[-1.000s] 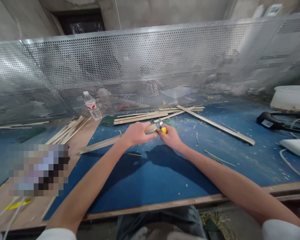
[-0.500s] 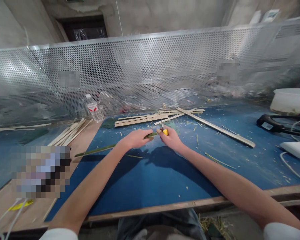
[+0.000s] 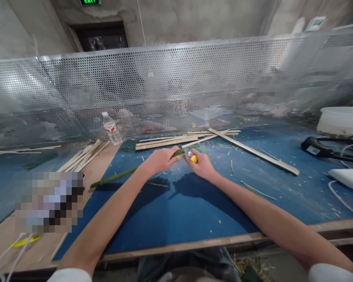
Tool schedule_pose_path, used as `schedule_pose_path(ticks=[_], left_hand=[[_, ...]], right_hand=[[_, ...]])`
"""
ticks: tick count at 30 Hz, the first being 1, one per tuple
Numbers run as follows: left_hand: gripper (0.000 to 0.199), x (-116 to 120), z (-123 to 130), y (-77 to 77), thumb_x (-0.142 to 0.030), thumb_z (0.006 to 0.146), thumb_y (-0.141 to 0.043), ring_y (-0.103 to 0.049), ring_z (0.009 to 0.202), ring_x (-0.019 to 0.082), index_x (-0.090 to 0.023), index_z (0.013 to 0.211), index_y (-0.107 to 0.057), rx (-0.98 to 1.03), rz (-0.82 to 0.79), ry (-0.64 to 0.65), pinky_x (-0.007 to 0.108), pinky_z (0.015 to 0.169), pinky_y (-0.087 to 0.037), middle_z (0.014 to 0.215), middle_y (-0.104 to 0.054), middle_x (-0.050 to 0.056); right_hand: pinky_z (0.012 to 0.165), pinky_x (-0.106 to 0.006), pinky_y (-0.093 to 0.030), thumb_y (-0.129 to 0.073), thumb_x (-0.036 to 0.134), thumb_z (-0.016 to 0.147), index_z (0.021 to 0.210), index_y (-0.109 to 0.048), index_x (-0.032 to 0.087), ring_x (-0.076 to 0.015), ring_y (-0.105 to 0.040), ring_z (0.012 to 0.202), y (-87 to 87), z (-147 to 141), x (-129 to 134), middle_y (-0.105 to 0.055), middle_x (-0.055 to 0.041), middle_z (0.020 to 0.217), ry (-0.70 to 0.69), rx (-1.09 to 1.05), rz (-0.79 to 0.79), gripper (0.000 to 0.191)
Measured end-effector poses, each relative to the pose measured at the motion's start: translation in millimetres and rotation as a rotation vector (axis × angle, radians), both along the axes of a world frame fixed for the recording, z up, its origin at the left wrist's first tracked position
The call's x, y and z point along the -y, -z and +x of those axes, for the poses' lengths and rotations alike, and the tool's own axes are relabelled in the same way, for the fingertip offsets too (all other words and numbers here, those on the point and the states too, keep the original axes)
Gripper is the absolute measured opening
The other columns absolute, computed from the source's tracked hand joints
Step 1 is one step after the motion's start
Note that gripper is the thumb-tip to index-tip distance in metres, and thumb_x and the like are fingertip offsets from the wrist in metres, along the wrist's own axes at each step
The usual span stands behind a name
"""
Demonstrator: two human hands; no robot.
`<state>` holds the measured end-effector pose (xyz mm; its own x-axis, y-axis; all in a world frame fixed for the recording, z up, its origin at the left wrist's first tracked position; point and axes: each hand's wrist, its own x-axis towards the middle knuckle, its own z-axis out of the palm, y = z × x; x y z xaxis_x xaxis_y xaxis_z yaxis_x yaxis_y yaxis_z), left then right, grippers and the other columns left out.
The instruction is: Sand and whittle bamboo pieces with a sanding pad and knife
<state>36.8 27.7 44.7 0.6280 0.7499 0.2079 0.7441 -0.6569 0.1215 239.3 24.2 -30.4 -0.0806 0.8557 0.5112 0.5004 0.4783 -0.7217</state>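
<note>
Just one bamboo strip [image 3: 114,177], one knife [image 3: 193,158]

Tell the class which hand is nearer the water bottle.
Left. The left hand lies down and to the right of the water bottle in view; the right hand lies farther right, beyond the left hand.

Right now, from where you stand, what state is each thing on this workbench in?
left hand: closed around the strip
right hand: closed around the knife
green bamboo strip: held, its end between the hands
yellow-handled knife: held, metal blade showing beside the strip
plastic water bottle: upright, capped
pale bamboo strips: lying crossed
shavings: scattered on the blue mat
</note>
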Motion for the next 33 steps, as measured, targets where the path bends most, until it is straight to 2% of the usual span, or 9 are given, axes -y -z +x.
schedule_pose_path(ticks=[6,12,15,17,22,26,33], left_hand=[[0.035,4.4,4.9,-5.3,-0.042,0.103,-0.038,-0.067,0.076,0.022,-0.02,0.105,-0.065,-0.043,-0.016,-0.045,0.026,0.062,-0.036,0.083,-0.072,0.006],[0.031,10.3,9.4,-3.4,-0.039,0.1,-0.038,-0.058,0.065,0.018,-0.02,0.093,-0.061,0.016,-0.069,-0.065,0.027,0.058,-0.028,0.074,-0.066,0.004],[0.026,12.5,8.9,-4.8,-0.045,0.092,-0.051,-0.052,0.06,0.015,-0.02,0.084,-0.057,0.073,-0.124,-0.044,0.027,0.057,-0.028,0.069,-0.061,0.001],[0.033,13.6,9.0,-6.4,-0.053,0.086,-0.059,-0.049,0.057,0.014,-0.021,0.08,-0.053,0.099,-0.151,-0.023,0.027,0.057,-0.029,0.067,-0.058,-0.001],[0.053,12.6,10.5,-7.5,-0.073,0.084,-0.052,-0.044,0.055,0.013,-0.021,0.074,-0.052,0.144,-0.135,-0.091,0.027,0.056,-0.029,0.062,-0.054,-0.002],[0.056,10.2,10.9,-7.0,-0.076,0.083,-0.054,-0.043,0.055,0.013,-0.021,0.074,-0.053,0.144,-0.068,-0.103,0.027,0.056,-0.028,0.062,-0.054,-0.001],[0.058,14.8,13.1,-11.7,-0.077,0.081,-0.055,-0.043,0.055,0.013,-0.02,0.071,-0.055,0.132,-0.062,-0.103,0.028,0.055,-0.027,0.06,-0.054,-0.001]], right_hand=[[0.056,-0.025,-0.027,-0.054,0.041,0.084,0.078,-0.046,0.025,-0.0138,-0.045,0.055,0.9,-1.7,1.4,-0.052,0.0037,0.062,-0.026,0.171,0.004,0.019],[0.057,-0.026,-0.027,-0.049,0.037,0.085,0.08,-0.05,0.024,-0.0163,-0.05,0.057,-4.5,1.2,1.9,-0.056,0.0007,0.062,-0.025,0.256,-0.011,0.014],[0.058,-0.026,-0.029,-0.049,0.035,0.085,0.08,-0.053,0.023,-0.0171,-0.054,0.059,-7.6,2.7,2.8,-0.059,-0.0013,0.064,-0.047,0.297,-0.033,0.013],[0.058,-0.026,-0.029,-0.05,0.031,0.082,0.081,-0.055,0.023,-0.0178,-0.056,0.061,-9.8,3.4,3.5,-0.061,-0.0021,0.066,-0.049,0.334,-0.053,0.01],[0.057,-0.027,-0.027,-0.05,0.032,0.082,0.08,-0.054,0.023,-0.0186,-0.057,0.061,-14.2,4.3,5.4,-0.06,-0.0018,0.064,-0.022,0.393,-0.066,0.01],[0.057,-0.027,-0.027,-0.048,0.035,0.084,0.083,-0.055,0.023,-0.0192,-0.058,0.061,-13.8,5.4,5.4,-0.062,-0.0023,0.065,0.016,0.428,-0.029,0.014],[0.058,-0.027,-0.027,-0.048,0.033,0.081,0.088,-0.062,0.023,-0.0193,-0.059,0.061,-11.0,7.3,4.0,-0.065,-0.0031,0.066,0.097,0.499,0.027,0.018]])
